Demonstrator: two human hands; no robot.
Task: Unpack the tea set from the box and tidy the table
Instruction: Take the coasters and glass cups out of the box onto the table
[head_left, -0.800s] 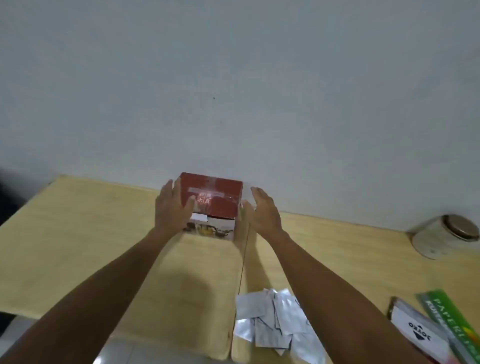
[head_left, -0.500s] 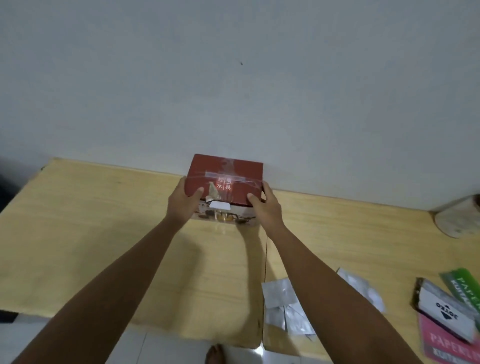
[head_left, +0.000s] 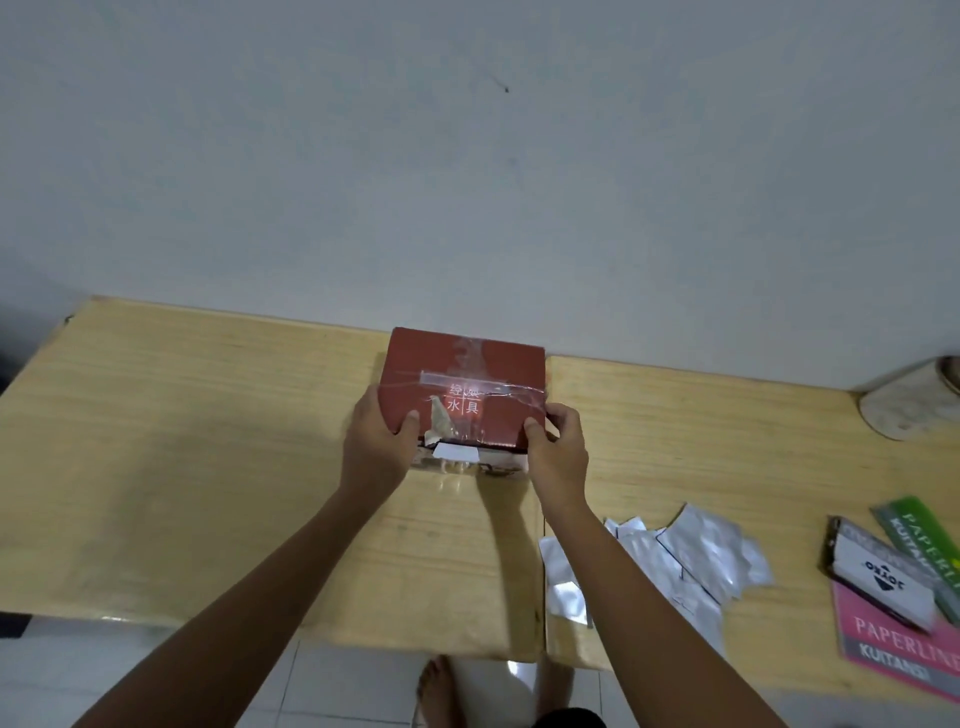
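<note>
Spreading across the lower half of the frame: pale wooden table (head_left: 182, 467), left corner cut off by the frame edge. Gripping the left end of the red box (head_left: 462, 389) at frame centre: left hand (head_left: 376, 447), thumb lying on the lid, fingers hidden behind the side. Sitting on the table near the wall, lid taped with clear, torn tape, white characters partly blurred by glare; front face mostly hidden in shadow. Clamping the box's right front corner: right hand (head_left: 556, 452), thumb on top, fingertips hidden against the box side. Lying at lower right of centre: crumpled silver foil packets (head_left: 696, 561), partly hidden behind the right forearm. Showing at the right edge: overlapping paper pads (head_left: 893, 587), cut off by the frame. Sitting at the far right edge: pale round container (head_left: 909, 400), half out of view, hard to identify.
</note>
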